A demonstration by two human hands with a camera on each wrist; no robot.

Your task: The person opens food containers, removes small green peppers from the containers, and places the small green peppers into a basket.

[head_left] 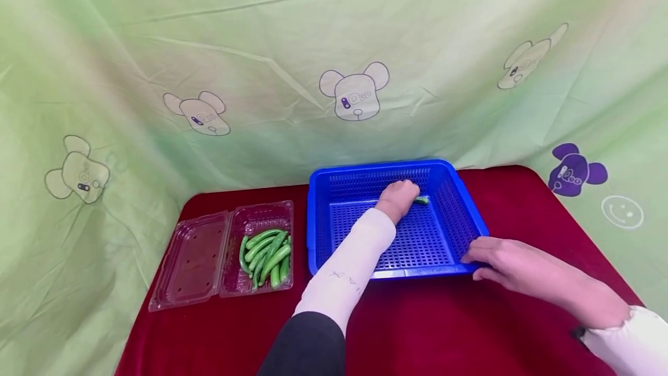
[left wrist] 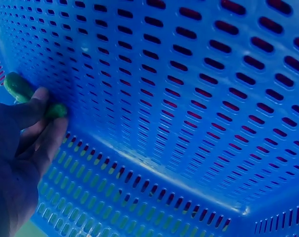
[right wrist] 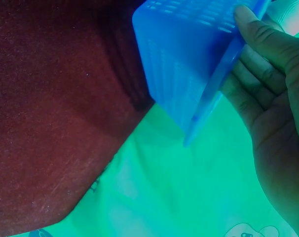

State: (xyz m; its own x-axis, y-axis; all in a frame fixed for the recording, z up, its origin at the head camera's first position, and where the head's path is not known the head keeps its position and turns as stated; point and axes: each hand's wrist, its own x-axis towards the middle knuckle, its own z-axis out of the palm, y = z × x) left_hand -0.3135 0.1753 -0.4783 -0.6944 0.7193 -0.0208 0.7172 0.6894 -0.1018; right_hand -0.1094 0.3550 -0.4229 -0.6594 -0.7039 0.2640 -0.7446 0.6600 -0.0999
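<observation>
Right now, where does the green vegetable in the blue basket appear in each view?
Head: the green vegetable, right of centre, protruding from the left hand.
Left wrist: left side, above mid-height, held by the fingers.
Right wrist: not visible.
Shared landmark: the blue basket.

The basket (head_left: pixel 380 165) is strong blue all over, patterned with rows of small slots, the floor's showing dark red. The pepper (head_left: pixel 420 200) in it is green, as are the peppers (head_left: pixel 267 254) in the clear, colourless box (head_left: pixel 197 257). Deep red covers the bench (head_left: pixel 417 329). The curtain (head_left: pixel 271 22) is pale green, printed with pale animal heads (head_left: pixel 357 103) outlined in greyish purple, one solid purple head (head_left: pixel 573 176) and a white smiley (head_left: pixel 623 212). The left sleeve (head_left: pixel 347 271) is white with faint dark marks, then black; the right sleeve (head_left: pixel 634 341) is white.
</observation>
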